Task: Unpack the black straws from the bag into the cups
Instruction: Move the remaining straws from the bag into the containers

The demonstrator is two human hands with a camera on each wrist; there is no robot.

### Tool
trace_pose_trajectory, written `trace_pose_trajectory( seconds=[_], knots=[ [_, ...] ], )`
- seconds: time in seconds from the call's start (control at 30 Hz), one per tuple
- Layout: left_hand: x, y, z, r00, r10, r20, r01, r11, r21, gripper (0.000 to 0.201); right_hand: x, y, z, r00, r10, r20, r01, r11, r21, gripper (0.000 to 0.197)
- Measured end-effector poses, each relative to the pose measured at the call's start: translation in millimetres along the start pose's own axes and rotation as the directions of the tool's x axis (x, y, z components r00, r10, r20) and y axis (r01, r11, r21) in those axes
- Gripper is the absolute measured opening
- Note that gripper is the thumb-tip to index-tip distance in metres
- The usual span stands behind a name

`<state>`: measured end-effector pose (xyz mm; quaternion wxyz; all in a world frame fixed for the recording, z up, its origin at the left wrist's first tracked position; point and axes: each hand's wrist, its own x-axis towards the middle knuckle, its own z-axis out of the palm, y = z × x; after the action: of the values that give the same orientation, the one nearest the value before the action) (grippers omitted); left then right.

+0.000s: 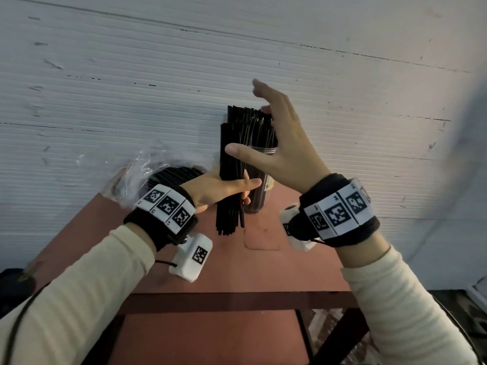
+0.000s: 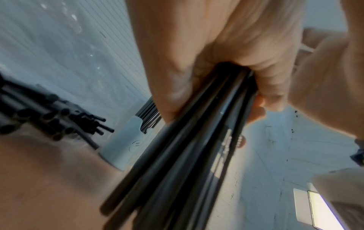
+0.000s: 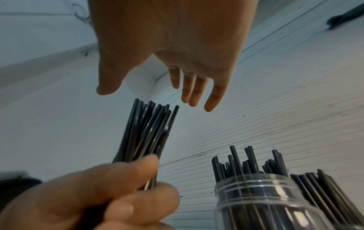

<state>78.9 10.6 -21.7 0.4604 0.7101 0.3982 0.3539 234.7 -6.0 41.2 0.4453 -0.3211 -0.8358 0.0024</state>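
1. Holding a fat bundle of thin black plastic straws (image 1: 232, 180), the left hand (image 1: 210, 189) sits near the middle of the head view, fingers and thumb wrapped round the bundle about halfway along it. The bundle stands close to upright, so its long axis runs up-down in the frame, lower ends hanging just above the reddish-brown table top (image 1: 184, 291).

2. The right hand (image 1: 279, 143) is spread wide and holds nothing, thumb out to the left, fingers reaching up past the straw tips. In the right wrist view those fingertips (image 3: 211, 105) hover just above and to the right of the bundle's top ends, not touching as far as I can tell.

3. The clear plastic cup (image 1: 259, 198) stands just right of the bundle, right under the right hand, and it's already packed with black straws. The right wrist view shows more straws behind it at the lower right, maybe a second cup, can't say for sure.

4. The crinkly clear plastic bag (image 1: 137, 175) lies to the left, behind the left wrist, with more black straws still in it.

5. My read: the bundle needs to shift slightly right and drop straight down into a cup, and the free right hand is the closer one to guide the tops.
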Motion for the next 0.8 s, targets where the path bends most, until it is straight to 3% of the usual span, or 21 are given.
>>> trace_pose_trajectory(
  seconds=[0.07, 0.13, 0.2, 0.27, 0.37, 0.47, 0.6, 0.7, 0.8],
  knots=[
    [-4.4, 11.3, -1.0, 0.996, 0.037, 0.083, -0.038, 0.999, 0.016, 0.031, -3.5, 0.7, -7.7, 0.994, 0.109, -0.003, -0.109, 0.993, 0.046, 0.095],
    [-6.6, 20.6, -1.1, 0.982, 0.066, 0.178, -0.069, 0.998, 0.010, 0.031, -4.8, 4.6, -9.4, 0.968, 0.216, 0.126, -0.229, 0.968, 0.100, 0.088],
    [-7.8, 27.1, 1.7, 0.951, 0.070, 0.302, -0.076, 0.997, 0.008, 0.030, -6.4, 10.5, -5.1, 0.916, 0.222, 0.335, -0.296, 0.937, 0.188, 0.071],
    [-5.4, 25.3, 5.5, 0.921, 0.062, 0.384, -0.066, 0.998, -0.003, 0.028, -10.8, 13.7, 3.2, 0.873, 0.156, 0.462, -0.307, 0.911, 0.274, 0.043],
    [-2.6, 17.7, 9.6, 0.923, 0.066, 0.379, -0.038, 0.996, -0.079, 0.017, -13.9, 17.3, 10.3, 0.914, 0.060, 0.400, -0.222, 0.901, 0.372, 0.013],
    [0.1, 19.5, 13.7, 0.925, 0.111, 0.364, -0.075, 0.991, -0.111, 0.008, -8.2, 18.3, 5.6, 0.947, 0.038, 0.320, -0.169, 0.904, 0.394, 0.013],
    [8.8, 31.0, 15.1, 0.960, 0.176, 0.219, -0.145, 0.978, -0.148, 0.019, 6.5, 17.0, -9.4, 0.980, 0.067, 0.189, -0.145, 0.888, 0.437, 0.015],
    [16.9, 31.9, 12.2, 0.984, 0.180, 0.001, -0.179, 0.979, -0.092, 0.051, 22.7, 20.1, -25.6, 0.987, 0.147, 0.064, -0.160, 0.870, 0.467, 0.006],
    [26.7, 26.2, 11.2, 0.918, 0.248, -0.308, -0.246, 0.968, 0.046, 0.077, 44.7, 28.1, -44.1, 0.968, 0.230, -0.101, -0.148, 0.848, 0.508, 0.003]
  ],
)
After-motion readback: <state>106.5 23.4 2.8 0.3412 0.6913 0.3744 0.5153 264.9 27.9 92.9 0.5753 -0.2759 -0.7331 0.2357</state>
